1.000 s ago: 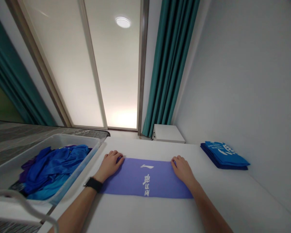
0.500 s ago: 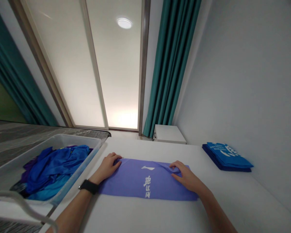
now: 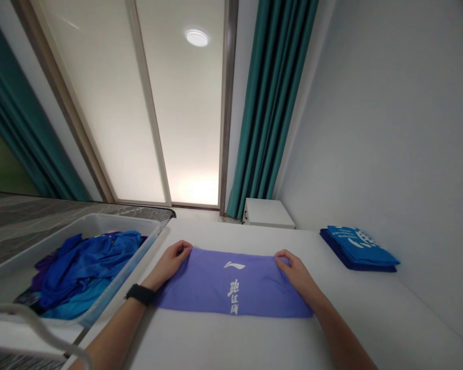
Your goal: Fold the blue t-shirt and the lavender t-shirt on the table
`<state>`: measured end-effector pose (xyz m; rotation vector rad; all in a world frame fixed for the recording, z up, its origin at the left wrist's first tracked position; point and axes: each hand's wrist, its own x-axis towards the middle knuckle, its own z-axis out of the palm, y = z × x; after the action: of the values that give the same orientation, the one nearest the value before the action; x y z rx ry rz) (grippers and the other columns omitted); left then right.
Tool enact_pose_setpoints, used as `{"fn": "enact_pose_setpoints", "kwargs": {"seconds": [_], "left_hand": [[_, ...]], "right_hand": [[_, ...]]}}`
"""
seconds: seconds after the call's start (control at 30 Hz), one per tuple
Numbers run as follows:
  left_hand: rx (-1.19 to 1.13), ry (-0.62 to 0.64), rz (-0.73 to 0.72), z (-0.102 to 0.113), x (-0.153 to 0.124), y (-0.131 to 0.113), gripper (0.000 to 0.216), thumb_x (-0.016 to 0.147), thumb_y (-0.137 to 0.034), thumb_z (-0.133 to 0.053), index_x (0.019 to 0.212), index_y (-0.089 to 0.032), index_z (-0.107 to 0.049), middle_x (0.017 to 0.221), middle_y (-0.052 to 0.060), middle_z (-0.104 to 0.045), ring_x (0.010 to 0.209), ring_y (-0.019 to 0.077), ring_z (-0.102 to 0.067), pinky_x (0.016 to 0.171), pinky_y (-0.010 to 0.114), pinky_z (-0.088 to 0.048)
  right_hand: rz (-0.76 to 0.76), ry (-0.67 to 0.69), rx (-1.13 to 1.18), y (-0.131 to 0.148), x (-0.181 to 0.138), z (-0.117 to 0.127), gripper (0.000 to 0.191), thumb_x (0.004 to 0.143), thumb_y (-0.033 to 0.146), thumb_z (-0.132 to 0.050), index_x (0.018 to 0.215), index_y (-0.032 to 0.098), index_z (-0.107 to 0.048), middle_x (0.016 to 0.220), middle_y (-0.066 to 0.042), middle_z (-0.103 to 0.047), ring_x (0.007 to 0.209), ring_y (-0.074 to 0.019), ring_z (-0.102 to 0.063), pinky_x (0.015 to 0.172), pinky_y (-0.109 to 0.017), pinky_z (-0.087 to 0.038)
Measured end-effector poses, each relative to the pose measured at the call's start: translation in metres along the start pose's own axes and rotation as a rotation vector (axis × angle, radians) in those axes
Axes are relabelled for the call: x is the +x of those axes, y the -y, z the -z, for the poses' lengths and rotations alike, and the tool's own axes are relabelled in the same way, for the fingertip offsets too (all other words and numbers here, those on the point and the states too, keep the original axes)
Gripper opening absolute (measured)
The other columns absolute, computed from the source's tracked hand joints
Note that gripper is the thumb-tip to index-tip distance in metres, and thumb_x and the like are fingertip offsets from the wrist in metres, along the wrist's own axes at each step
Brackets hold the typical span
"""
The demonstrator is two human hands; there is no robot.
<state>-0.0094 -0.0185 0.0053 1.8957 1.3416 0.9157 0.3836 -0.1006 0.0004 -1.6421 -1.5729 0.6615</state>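
A purple garment [image 3: 204, 282], folded into a wide strip with white printing, lies on the white table [image 3: 224, 344]. Its kind is not certain; the fabric looks like a sports shirt. My left hand [image 3: 173, 259], with a black watch [image 3: 141, 294] on the wrist, pinches the far left corner. At the far right corner my right hand [image 3: 297, 272] pinches the cloth between thumb and fingers. Between the two hands the far edge runs nearly straight, and the cloth is mostly smooth.
On the left stands a translucent plastic bin [image 3: 131, 277] heaped with blue and purple clothes [image 3: 88, 267]. A stack of folded blue garments [image 3: 360, 246] sits at the table's right, by the wall. Beyond the table's far edge is a white cabinet [image 3: 268, 211]. A pale curved tube [image 3: 42, 329] crosses the lower left.
Both hands have pinched the far corners of the purple garment. The right hand has shifted slightly away from me, and the bunched fold near it has been flattened. The far edge looks straighter.
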Motion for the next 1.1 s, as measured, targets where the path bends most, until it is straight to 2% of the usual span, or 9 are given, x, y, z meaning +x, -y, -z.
{"fn": "enact_pose_setpoints", "kwargs": {"seconds": [0.1,0.2,0.33,0.53,0.67,0.9,1.1], "left_hand": [[-0.002,-0.017,0.021,-0.001,0.002,0.001,0.035,0.082,-0.048,-0.049,0.087,-0.018,-0.064,0.085,0.006,-0.072,0.086,0.0248,-0.065,0.081,0.035,-0.05],[0.067,-0.043,0.033,-0.004,0.002,0.001,0.034,0.082,-0.043,-0.044,0.087,-0.017,-0.065,0.084,0.006,-0.072,0.083,0.0242,-0.065,0.078,0.034,-0.05],[0.292,-0.073,0.064,-0.009,0.0,0.0,0.035,0.083,-0.039,-0.041,0.096,-0.019,-0.066,0.075,0.003,-0.07,0.074,0.0226,-0.065,0.071,0.031,-0.047],[0.421,-0.001,0.081,-0.008,0.0,-0.003,0.035,0.086,-0.047,-0.047,0.094,-0.021,-0.069,0.094,0.006,-0.075,0.09,0.0261,-0.067,0.077,0.032,-0.045],[0.576,0.017,0.104,-0.01,-0.002,-0.009,0.032,0.09,-0.042,-0.043,0.089,-0.02,-0.067,0.089,0.008,-0.074,0.088,0.0272,-0.067,0.076,0.033,-0.042],[0.817,-0.058,0.011,-0.013,-0.006,-0.016,0.038,0.096,-0.038,-0.036,0.081,-0.018,-0.065,0.094,0.01,-0.07,0.096,0.0282,-0.063,0.082,0.038,-0.037],[0.86,-0.055,0.032,-0.011,-0.004,-0.01,0.04,0.097,-0.038,-0.035,0.08,-0.018,-0.065,0.093,0.011,-0.07,0.095,0.0283,-0.063,0.082,0.039,-0.038]], "right_hand": [[0.006,-0.055,-0.015,-0.005,0.003,-0.003,0.027,0.084,0.039,-0.045,0.092,0.022,-0.064,0.091,-0.004,-0.07,0.088,-0.0225,-0.064,0.08,-0.032,-0.048],[0.001,-0.076,-0.1,-0.01,0.005,-0.007,0.026,0.086,0.035,-0.041,0.089,0.022,-0.064,0.095,-0.006,-0.071,0.094,-0.0229,-0.064,0.087,-0.033,-0.047],[-0.005,-0.069,-0.326,-0.016,0.006,-0.013,0.026,0.088,0.032,-0.04,0.095,0.023,-0.063,0.094,-0.005,-0.072,0.09,-0.0222,-0.066,0.084,-0.033,-0.047],[-0.013,-0.086,-0.43,-0.022,0.008,-0.013,0.028,0.089,0.03,-0.043,0.109,0.023,-0.061,0.094,-0.004,-0.071,0.087,-0.0205,-0.066,0.077,-0.03,-0.047],[0.006,-0.068,-0.501,-0.022,0.01,-0.014,0.024,0.091,0.024,-0.04,0.1,0.022,-0.063,0.094,-0.005,-0.071,0.09,-0.02,-0.066,0.08,-0.029,-0.045],[-0.02,-0.017,-0.622,-0.017,0.012,-0.014,0.023,0.095,0.022,-0.038,0.092,0.021,-0.061,0.096,-0.006,-0.071,0.091,-0.0203,-0.065,0.077,-0.027,-0.042],[-0.046,-0.011,-0.604,-0.022,0.013,-0.013,0.02,0.094,0.019,-0.042,0.103,0.021,-0.06,0.1,-0.006,-0.071,0.094,-0.0198,-0.066,0.079,-0.027,-0.042]]}}
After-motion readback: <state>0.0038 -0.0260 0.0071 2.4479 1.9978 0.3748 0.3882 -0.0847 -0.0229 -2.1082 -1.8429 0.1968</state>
